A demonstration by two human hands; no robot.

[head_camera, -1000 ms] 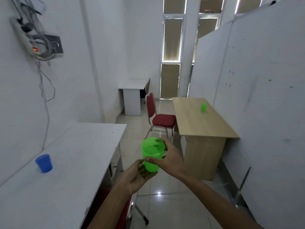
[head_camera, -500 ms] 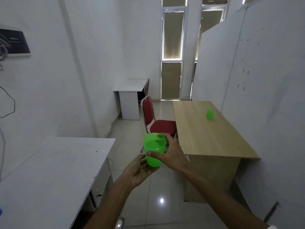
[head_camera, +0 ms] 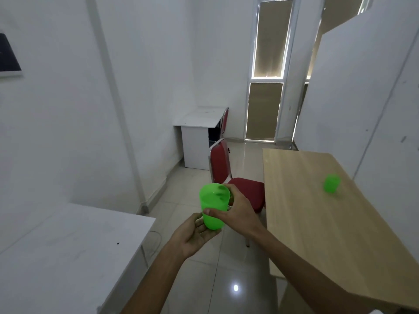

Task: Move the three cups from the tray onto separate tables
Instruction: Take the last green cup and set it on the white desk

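We hold a green cup [head_camera: 212,208] in mid-air over the tiled aisle, between the near white table [head_camera: 68,257] on the left and the wooden table [head_camera: 317,234] on the right. Our right hand [head_camera: 235,211] wraps the cup's side, thumb pressed across the near wall and fingers curled round the far wall just under the rim. Our left hand [head_camera: 196,232] cups its base from below, palm up, fingers loosely spread against the bottom. A second green cup [head_camera: 331,183] already stands on the wooden table, near its far right edge. A small white desk [head_camera: 199,120] sits at the far end by the window, beyond a red chair [head_camera: 229,177], and looks to us like the place for this one. We judge the cup thin plastic, light and slightly flexible, smooth enough to slip, and not fragile. We cannot tell whether it holds anything. A side grip at mid-height, without squeezing hard, should keep it upright
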